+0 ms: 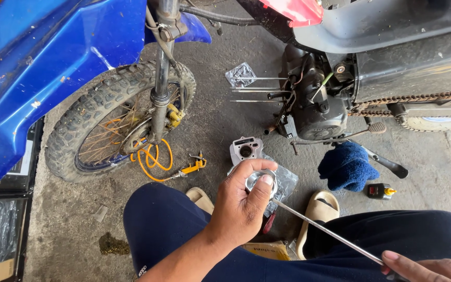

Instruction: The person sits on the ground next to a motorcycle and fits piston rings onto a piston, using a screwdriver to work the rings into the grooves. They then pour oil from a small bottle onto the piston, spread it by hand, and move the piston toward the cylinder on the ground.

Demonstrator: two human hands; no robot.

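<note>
Left hand (241, 206) grasps a metal ring (259, 180) at centre frame; right hand (426, 269), lower right, pinches a thin rod (324, 230); the engine (314, 99) stands open, its cylinder (246, 150) off on the floor (220, 130).

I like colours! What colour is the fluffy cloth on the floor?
The cloth is blue, seen in the head view.

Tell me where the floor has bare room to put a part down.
Bare concrete lies between the front wheel and the engine. Crowded: around the cylinder block, the plastic bag, the blue cloth and the sandals.
</note>
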